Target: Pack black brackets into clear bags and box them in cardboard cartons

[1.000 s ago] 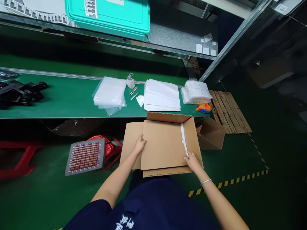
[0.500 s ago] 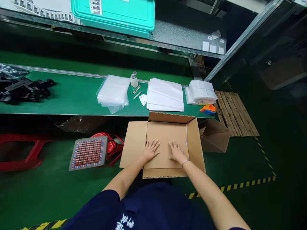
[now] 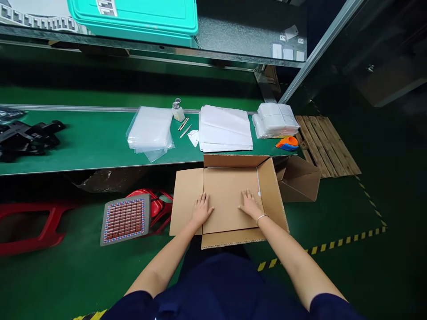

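Currently, your left hand point(image 3: 202, 211) and right hand point(image 3: 251, 205) lie palm down on the flat cardboard sheet point(image 3: 230, 186) inside the open cardboard box point(image 3: 187, 202). The left fingers point forward, extended and only slightly apart, with the thumb angled out to the right. The right fingers are likewise extended and loosely spread, with the thumb out to the left; neither hand pinches anything. Your left hand is at the sheet's left edge; your right hand is nearer its right edge, beside a narrow white strip point(image 3: 258, 183).

The box is located in front of you, at the near edge of the green desk point(image 3: 96, 142). Its left flap is folded outward, and its far and right sides stand raised. On the desk beyond it, locate the stack of white sheets point(image 3: 225, 129), with the clear plastic bags point(image 3: 151, 129) to its left and the wrapped bundle point(image 3: 276, 119) to its right. A second box point(image 3: 300, 186) stands just beside the first, on its right.
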Available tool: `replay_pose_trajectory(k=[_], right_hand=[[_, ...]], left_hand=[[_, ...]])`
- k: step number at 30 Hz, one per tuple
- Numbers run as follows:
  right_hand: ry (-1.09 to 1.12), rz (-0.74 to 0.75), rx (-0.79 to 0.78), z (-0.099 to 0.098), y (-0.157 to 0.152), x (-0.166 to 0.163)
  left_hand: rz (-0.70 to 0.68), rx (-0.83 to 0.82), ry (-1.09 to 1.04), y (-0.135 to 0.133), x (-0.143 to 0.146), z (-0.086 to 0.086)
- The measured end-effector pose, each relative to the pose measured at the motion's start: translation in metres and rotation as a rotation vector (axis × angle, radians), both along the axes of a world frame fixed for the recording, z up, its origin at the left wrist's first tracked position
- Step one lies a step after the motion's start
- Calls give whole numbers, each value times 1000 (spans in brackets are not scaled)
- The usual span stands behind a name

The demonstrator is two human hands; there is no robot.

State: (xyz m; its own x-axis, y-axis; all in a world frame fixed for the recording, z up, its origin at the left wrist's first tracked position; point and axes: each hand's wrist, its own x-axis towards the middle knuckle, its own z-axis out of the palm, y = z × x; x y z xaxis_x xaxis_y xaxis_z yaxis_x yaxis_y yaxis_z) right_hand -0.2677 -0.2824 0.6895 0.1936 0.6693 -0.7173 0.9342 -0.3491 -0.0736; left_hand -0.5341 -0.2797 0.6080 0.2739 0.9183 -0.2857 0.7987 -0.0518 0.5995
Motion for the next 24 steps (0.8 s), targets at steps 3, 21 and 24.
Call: replay_pose_trajectory(k=[3,21,24], right_hand=[[-78,-124,67,0,9,27],[-210,-193,299,34,11,42],[-248,-185,244,27,16,30]], left_hand=[[107,-42,-73,10,1,-5],[-133,-69,-57,9,23,12],[-178,-50,25,5,31,11]])
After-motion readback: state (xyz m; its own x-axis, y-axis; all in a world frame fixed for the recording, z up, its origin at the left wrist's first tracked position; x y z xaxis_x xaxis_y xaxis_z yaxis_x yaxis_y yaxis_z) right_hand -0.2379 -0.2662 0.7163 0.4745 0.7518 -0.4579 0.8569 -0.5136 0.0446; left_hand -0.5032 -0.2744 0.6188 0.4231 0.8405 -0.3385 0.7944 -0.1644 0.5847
